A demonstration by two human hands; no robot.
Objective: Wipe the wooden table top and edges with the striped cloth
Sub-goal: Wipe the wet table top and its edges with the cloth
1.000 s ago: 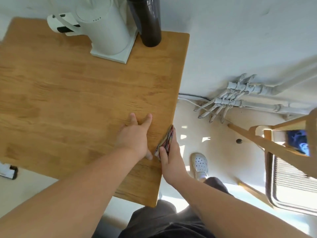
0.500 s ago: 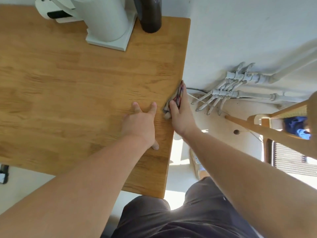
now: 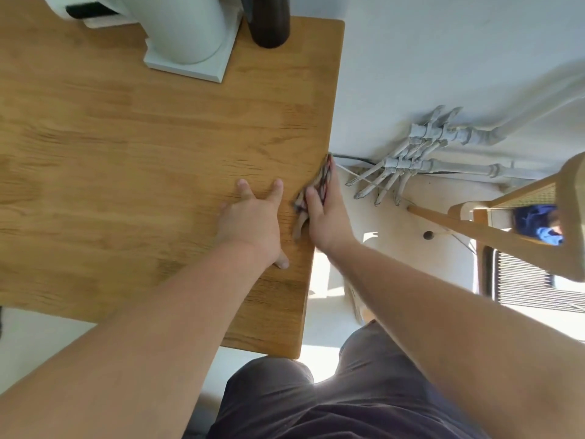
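The left hand (image 3: 253,223) lies flat on the wooden table (image 3: 126,153). The right hand (image 3: 326,220) grips the striped cloth (image 3: 319,182) against its 3 o'clock edge. White pipes (image 3: 411,153) run at 2 o'clock.

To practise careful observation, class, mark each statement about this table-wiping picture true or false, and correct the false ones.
1. The right hand holds the multicoloured striped cloth against the right-hand edge of the light brown wooden table. True.
2. The left hand also grips the cloth. False: it lies flat on the table top, holding nothing.
3. The white rounded appliance on a square base stands on the floor. False: it stands on the table's far end.
4. A dark cylinder stands beside that appliance. True.
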